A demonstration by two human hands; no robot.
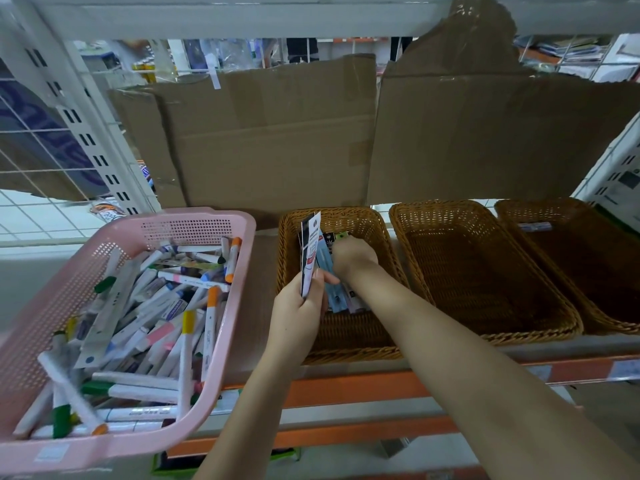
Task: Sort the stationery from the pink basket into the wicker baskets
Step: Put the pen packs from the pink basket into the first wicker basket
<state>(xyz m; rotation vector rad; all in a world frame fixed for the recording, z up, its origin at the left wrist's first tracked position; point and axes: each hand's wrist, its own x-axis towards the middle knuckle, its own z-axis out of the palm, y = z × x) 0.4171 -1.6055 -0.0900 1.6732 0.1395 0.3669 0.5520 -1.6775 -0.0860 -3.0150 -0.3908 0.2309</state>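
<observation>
One pink basket [194, 223] heaped with markers, three wicker baskets [485, 271], two hands [298, 306].

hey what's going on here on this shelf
A person is sorting stationery. The left hand holds a flat packet upright over the leftmost wicker basket, while the right hand reaches among packets already in it. The pink basket is still full of markers; the middle wicker basket looks empty.

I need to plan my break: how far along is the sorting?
Early. Done: a few packets lie in the left wicker basket. In hand: the left hand holds a packet; the right hand reaches into that basket. Left: the pink basket is full of markers; the middle basket looks empty.
</observation>
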